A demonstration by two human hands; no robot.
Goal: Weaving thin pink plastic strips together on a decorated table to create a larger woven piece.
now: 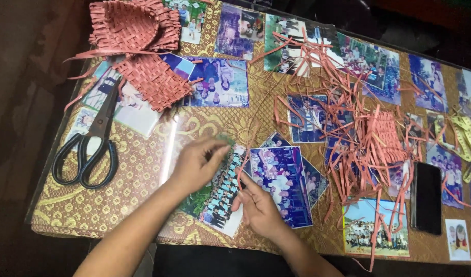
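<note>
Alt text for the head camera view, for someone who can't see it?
Two bare hands, left hand and right hand, pinch a thin reddish strip over a glass-topped table covering photographs, with black scissors and woven reddish pieces nearby.

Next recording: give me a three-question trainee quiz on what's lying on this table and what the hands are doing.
1. True or false: the scissors lie on the person's right.
2. What does the right hand pinch? A) a thin red strip B) the black phone C) the yellow tape measure
3. Which way is the left hand reaching: toward the red strip or toward the woven red pieces?

Key: 1 false; 2 A; 3 toward the red strip.
</note>
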